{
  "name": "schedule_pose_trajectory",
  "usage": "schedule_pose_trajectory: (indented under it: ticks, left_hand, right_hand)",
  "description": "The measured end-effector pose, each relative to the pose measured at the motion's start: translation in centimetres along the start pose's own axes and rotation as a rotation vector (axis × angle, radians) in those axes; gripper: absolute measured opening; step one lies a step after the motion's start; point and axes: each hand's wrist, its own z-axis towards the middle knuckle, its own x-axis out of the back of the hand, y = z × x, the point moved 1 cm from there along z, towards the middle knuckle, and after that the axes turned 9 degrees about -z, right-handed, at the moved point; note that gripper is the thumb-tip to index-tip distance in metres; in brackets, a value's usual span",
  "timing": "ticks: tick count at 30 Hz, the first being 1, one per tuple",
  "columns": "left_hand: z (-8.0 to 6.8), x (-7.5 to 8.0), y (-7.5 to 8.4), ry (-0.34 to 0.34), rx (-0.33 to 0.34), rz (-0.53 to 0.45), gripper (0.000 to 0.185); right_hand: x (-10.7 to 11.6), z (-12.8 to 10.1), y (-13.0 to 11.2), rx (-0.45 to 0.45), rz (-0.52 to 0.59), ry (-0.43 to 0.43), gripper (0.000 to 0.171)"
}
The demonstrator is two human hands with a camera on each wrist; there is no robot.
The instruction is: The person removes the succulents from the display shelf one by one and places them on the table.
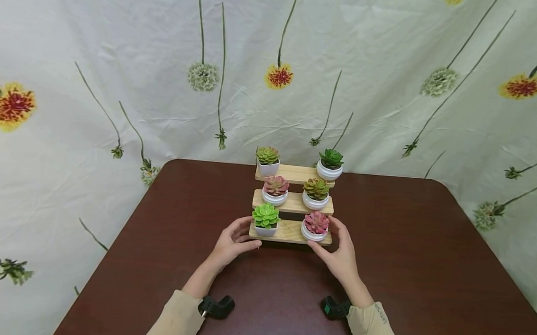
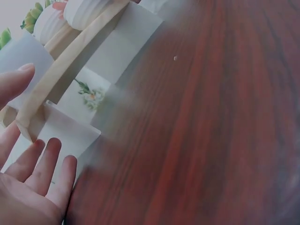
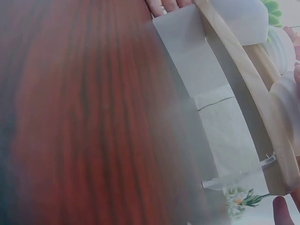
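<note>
A three-step wooden stand (image 1: 288, 232) sits on the dark red table (image 1: 404, 253) and carries several small succulents in white pots. On its lowest shelf are a bright green succulent (image 1: 266, 216) and a pink one (image 1: 316, 222). My left hand (image 1: 246, 234) curls round the left end of that shelf, thumb on the front edge. My right hand (image 1: 323, 234) holds the right end in the same way, beside the pink plant's pot. The left wrist view shows the shelf edge (image 2: 70, 65) between thumb and fingers (image 2: 47, 164). Only a fingertip (image 3: 280, 206) shows by the shelf (image 3: 243, 89) in the right wrist view.
A cloth backdrop (image 1: 120, 56) printed with flowers hangs right behind the table's far edge, close to the stand's top step. Bare tabletop lies left, right and in front of the stand. Black wrist cameras (image 1: 217, 306) (image 1: 336, 307) sit at my cuffs.
</note>
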Motion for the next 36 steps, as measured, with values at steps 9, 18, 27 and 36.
schedule_pose_trajectory:
  ticks: [9,18,27,36]
  left_hand:
    - [0.03,0.26,-0.33,-0.017,0.042,-0.001,0.060]
    - [0.12,0.42,-0.56,0.006,0.091,-0.005,0.055]
    - [0.11,0.46,-0.65,0.011,0.106,-0.002,0.056]
    - [0.09,0.47,-0.56,0.019,0.112,0.021,0.056]
  right_hand:
    - [-0.39,-0.14,0.46,0.012,0.040,0.016,0.070]
    - [-0.74,-0.19,0.64,0.029,0.025,0.056,0.064]
    - [-0.87,-0.34,0.62,0.062,0.004,0.121,0.057]
    - [-0.94,-0.71,0.00,0.106,-0.007,0.169,0.055]
